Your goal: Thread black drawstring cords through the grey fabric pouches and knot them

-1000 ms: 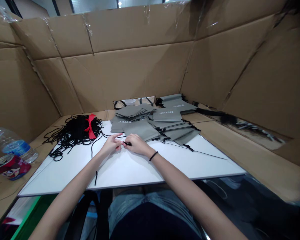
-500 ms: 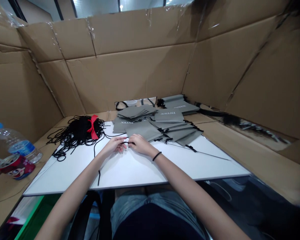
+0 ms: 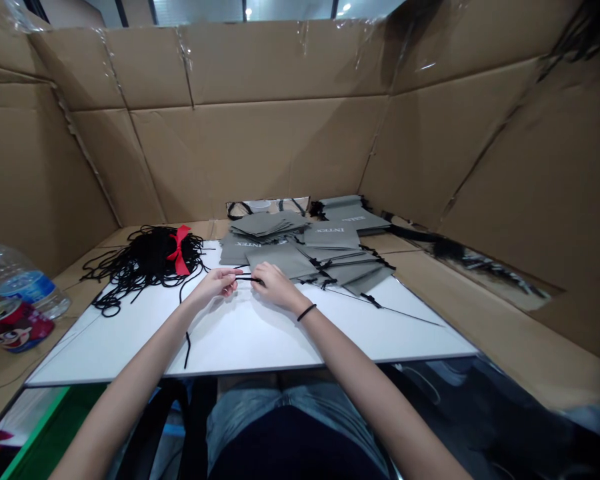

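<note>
Cardboard walls round white board [image 3: 260, 340]; I see left hand [image 3: 219, 283] and right hand [image 3: 275, 283] pinching black cord [image 3: 246, 278] mid-board; keep it taut, clear of grey pouches [image 3: 300, 250].

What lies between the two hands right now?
In the head view, a short taut stretch of black cord spans the gap between the left hand and the right hand, above the white board.

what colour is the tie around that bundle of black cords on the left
Red. The tie is knotted around the bundle of black cords, clearest in the head view.
</note>
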Demonstrator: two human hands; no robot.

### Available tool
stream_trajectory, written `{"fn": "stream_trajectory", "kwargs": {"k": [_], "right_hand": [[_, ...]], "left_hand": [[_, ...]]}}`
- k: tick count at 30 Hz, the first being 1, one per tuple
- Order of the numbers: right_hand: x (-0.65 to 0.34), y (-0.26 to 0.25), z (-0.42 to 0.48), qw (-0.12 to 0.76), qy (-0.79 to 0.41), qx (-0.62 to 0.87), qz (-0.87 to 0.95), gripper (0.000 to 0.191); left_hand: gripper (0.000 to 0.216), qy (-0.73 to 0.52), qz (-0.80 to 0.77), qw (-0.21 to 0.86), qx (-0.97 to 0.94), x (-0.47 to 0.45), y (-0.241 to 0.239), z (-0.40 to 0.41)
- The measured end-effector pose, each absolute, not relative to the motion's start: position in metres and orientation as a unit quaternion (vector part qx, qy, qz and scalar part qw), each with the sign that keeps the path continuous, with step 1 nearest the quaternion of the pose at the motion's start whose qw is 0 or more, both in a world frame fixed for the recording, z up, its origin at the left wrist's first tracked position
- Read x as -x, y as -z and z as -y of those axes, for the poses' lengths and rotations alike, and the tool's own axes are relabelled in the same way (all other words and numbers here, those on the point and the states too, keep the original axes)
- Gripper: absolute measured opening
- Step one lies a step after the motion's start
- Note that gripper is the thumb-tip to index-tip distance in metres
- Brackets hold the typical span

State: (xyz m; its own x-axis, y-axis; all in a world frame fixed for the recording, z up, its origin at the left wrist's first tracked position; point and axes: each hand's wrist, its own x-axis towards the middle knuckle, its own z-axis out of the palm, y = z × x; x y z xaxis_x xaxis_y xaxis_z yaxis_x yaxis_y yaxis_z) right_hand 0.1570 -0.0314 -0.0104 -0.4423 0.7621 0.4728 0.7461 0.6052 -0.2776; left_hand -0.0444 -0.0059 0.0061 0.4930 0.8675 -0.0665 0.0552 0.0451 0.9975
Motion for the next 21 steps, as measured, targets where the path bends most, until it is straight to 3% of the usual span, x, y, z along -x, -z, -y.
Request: {"fn": "stream_trajectory", "kwargs": {"k": [15,21], "right_hand": [[-0.164,0.0,0.034,0.309,0.003,0.427,0.85,0.013],[-0.166,0.0,0.03,0.329,0.012,0.431,0.84,0.014]], "left_hand": [[0.042,-0.386,-0.37,0.586,-0.608,0.051,-0.006,-0.004],[0.044,-0.345,-0.359,0.618,-0.608,0.053,-0.005,-0.003]]}}
